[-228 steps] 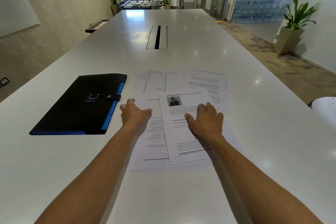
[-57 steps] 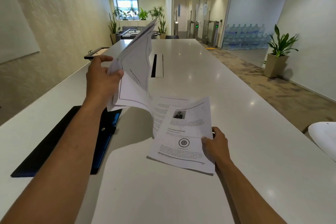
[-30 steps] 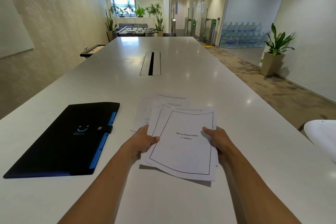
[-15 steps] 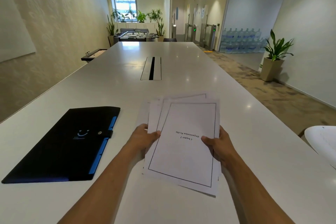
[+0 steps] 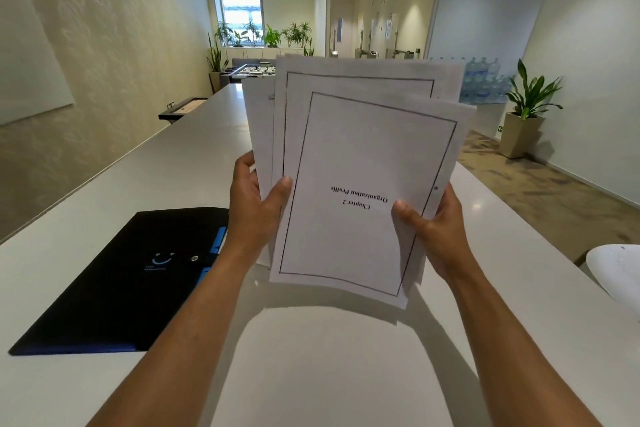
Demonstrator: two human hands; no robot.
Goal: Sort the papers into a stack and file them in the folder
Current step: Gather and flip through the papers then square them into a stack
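Observation:
I hold the papers (image 5: 349, 163), a loose fan of several white sheets, upright above the white table (image 5: 329, 357). The front sheet has a black border and upside-down text. My left hand (image 5: 258, 204) grips the fan's left edge, thumb on the front. My right hand (image 5: 434, 222) grips the right edge, thumb on the front sheet. The sheets are not aligned; their top edges step apart. The black folder (image 5: 131, 277) with blue trim and a snap strap lies shut on the table, left of my left forearm.
The long table runs far ahead. A white rounded object (image 5: 616, 270) pokes in at the right edge. A potted plant (image 5: 523, 118) stands on the floor at right. A foosball table (image 5: 252, 71) sits beyond the table's far end.
Both hands have lifted the gathered papers off the table and tilted them upright in front of me. The folder has not moved.

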